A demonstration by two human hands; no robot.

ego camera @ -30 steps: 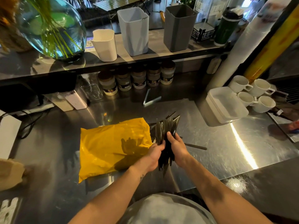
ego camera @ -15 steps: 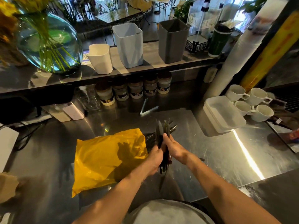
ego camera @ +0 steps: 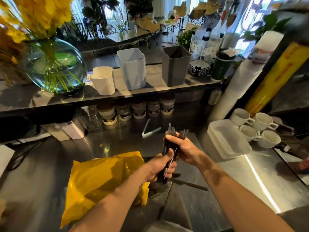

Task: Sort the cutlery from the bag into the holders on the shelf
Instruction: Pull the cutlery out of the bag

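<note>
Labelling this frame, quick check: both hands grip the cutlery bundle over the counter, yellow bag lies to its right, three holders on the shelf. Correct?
Not quite. The head view shows the yellow bag lying left of the cutlery bundle, not right. The rest stands: left hand and right hand grip it; the white holder, blue holder and grey holder stand on the shelf.

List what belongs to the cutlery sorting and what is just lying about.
Job: cutlery bundle, gripped by left hand and right hand; yellow bag; white holder, pale grey holder, dark grey holder on the shelf.
Lying about: glass vase, jars, white cups, white tray, tongs.
</note>
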